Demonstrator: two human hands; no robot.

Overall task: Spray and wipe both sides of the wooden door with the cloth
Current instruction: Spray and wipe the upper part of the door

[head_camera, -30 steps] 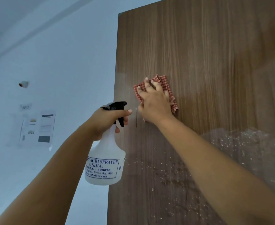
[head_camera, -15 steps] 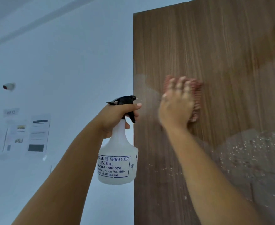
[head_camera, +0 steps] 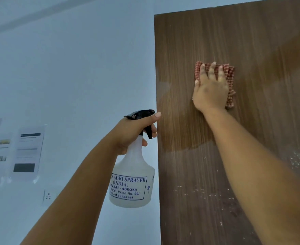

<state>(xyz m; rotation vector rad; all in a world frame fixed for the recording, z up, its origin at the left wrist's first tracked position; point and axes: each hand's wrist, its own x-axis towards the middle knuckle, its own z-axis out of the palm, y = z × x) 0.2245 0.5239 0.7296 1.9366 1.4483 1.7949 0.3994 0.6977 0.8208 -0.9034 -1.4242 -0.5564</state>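
High on the door [head_camera: 251,41], the right hand [head_camera: 210,91] presses a folded cloth [head_camera: 231,76] flat against the wood, fingers [head_camera: 212,69] spread and straight over it. The left hand [head_camera: 131,133] hangs just off the door's edge, wrapped round the neck of a sprayer [head_camera: 132,183], one finger lying along the black trigger head.

By my reckoning the job is well short of half done. A darker, clean-looking band runs across the door at the level of the cloth, and below it a paler film and scattered white droplets [head_camera: 198,190] sit unwiped on the lower panel and off to the right. This face needs more passes downward, and the far side cannot be seen at all, so I cannot say whether it has been touched.

That door is a smooth laminate with fine vertical grain, brown and faintly glossy. Red-and-white check weave marks the cloth, soft and bunched at its edges. Translucent white plastic forms the sprayer, bulbous at the base, with a blue-printed label. Papers [head_camera: 28,151] are stuck to the pale wall [head_camera: 92,68].
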